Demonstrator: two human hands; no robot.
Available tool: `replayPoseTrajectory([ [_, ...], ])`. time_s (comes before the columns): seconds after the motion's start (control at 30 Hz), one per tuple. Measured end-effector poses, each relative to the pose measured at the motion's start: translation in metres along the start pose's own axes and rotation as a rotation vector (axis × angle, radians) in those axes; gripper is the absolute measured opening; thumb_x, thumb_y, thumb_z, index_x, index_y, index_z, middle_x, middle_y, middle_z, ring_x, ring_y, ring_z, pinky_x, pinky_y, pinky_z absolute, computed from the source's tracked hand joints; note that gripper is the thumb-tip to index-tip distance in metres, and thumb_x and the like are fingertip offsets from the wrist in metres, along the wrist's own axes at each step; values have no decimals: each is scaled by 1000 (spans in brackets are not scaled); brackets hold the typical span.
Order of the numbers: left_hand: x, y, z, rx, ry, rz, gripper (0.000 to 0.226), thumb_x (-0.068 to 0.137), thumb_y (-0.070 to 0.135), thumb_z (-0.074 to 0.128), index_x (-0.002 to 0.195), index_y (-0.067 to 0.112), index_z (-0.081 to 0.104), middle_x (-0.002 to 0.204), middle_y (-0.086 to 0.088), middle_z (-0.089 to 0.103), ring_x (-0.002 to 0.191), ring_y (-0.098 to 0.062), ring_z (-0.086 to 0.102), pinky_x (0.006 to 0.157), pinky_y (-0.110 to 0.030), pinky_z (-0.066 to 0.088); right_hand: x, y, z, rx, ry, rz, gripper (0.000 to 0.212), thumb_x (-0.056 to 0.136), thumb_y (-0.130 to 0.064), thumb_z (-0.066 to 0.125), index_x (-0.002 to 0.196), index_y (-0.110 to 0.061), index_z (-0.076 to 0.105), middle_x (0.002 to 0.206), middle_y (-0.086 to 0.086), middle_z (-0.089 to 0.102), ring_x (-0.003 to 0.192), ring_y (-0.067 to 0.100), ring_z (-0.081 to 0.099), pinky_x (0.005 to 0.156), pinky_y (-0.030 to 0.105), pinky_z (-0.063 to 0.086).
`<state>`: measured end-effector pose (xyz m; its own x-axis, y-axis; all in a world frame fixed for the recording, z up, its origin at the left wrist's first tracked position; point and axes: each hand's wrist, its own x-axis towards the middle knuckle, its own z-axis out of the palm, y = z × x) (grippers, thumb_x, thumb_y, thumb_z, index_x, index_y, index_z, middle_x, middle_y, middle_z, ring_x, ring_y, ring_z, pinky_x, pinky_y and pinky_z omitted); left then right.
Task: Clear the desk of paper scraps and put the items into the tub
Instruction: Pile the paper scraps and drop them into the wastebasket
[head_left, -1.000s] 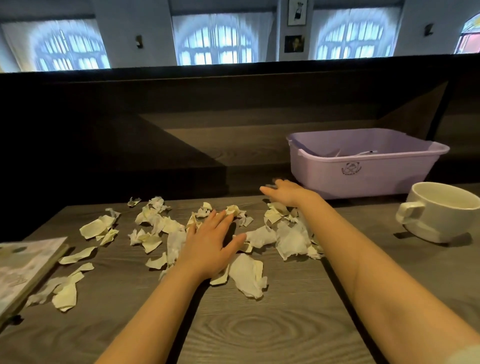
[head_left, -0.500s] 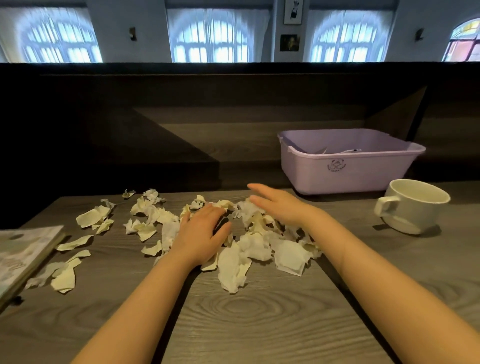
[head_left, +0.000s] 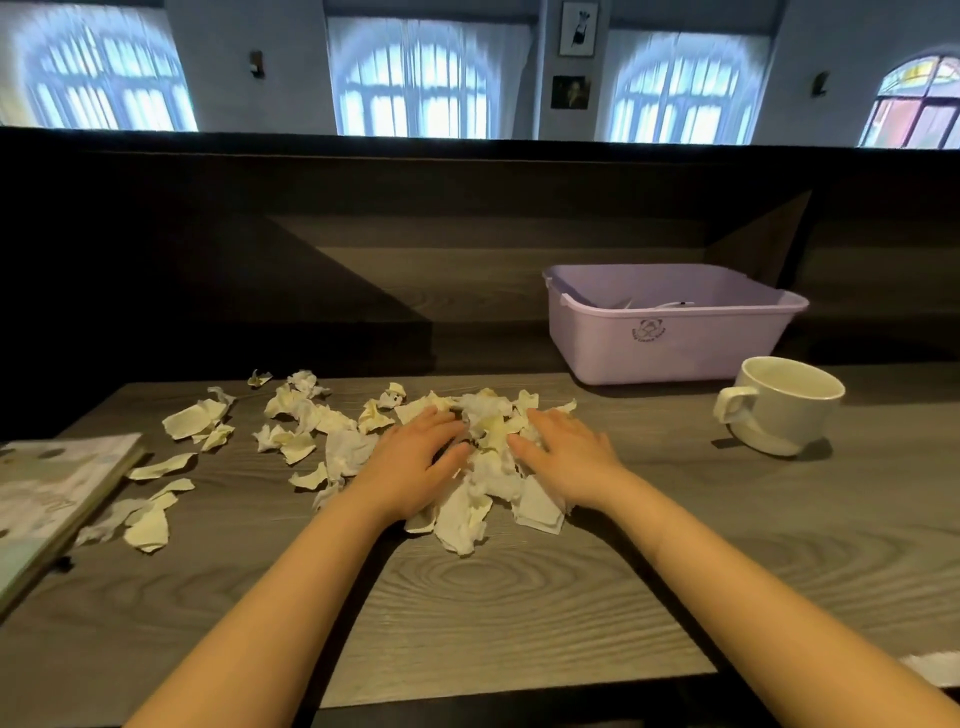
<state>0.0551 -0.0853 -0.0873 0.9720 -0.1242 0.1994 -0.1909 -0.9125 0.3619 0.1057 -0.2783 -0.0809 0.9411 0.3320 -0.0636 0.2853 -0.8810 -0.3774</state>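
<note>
Torn white and cream paper scraps (head_left: 488, 470) lie heaped on the grey wooden desk (head_left: 519, 597), with more scraps (head_left: 195, 421) scattered to the left. My left hand (head_left: 415, 460) and my right hand (head_left: 563, 457) rest palm down on either side of the heap, fingers spread and curled slightly inward against the paper. Neither hand has lifted any scrap. The lilac plastic tub (head_left: 670, 340) stands at the back right with a few items inside, barely visible over its rim.
A white mug (head_left: 779, 410) sits right of the heap, below the tub. A book (head_left: 49, 499) lies at the desk's left edge. Dark wooden panelling rises behind the desk. A white scrap (head_left: 935, 667) shows at the lower right edge.
My right hand swept from near the tub back toward the left, pushing scraps in. Both hands have closed in on one heap between them.
</note>
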Motion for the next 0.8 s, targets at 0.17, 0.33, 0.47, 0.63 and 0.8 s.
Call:
replayPoseTrajectory([
  [0.17, -20, -11, -30, -54, 223, -118, 35, 97, 23, 43, 130, 14, 52, 138, -2, 50, 128, -17, 43, 105, -30, 34, -6, -33, -3, 152, 34, -83, 59, 96, -54, 31, 148, -27, 25, 156, -2, 26, 142, 22, 25, 115, 47, 23],
  [0.33, -64, -48, -45, 13, 266, -210, 37, 95, 25, 48, 129, 12, 54, 142, -3, 45, 133, -19, 38, 109, -33, 31, -24, -73, 3, -90, 302, -167, 53, 96, -50, 33, 141, -22, 38, 144, 1, 45, 132, 26, 35, 106, 44, 30],
  [0.47, -99, -77, -59, 154, 363, -334, 44, 93, 30, 51, 132, 10, 51, 149, -9, 37, 143, -26, 22, 115, -44, 26, -39, -119, 21, -63, 293, -328, 48, 97, -45, 39, 138, -21, 42, 140, 1, 48, 131, 21, 39, 107, 40, 29],
  [0.63, -129, -109, -73, 287, 325, -623, 55, 93, 40, 44, 138, 8, 39, 152, -13, 27, 143, -30, 17, 115, -45, 23, -47, -155, 47, -134, 244, -448, 44, 96, -44, 38, 134, -22, 45, 136, -1, 49, 130, 19, 39, 112, 45, 22],
  [0.8, -136, -116, -63, 429, 111, -660, 66, 94, 55, 29, 143, 11, 33, 154, -12, 25, 143, -32, 16, 117, -46, 15, -48, -153, 68, -184, 271, -477, 39, 97, -41, 36, 129, -21, 50, 132, -2, 52, 128, 17, 41, 114, 43, 18],
])
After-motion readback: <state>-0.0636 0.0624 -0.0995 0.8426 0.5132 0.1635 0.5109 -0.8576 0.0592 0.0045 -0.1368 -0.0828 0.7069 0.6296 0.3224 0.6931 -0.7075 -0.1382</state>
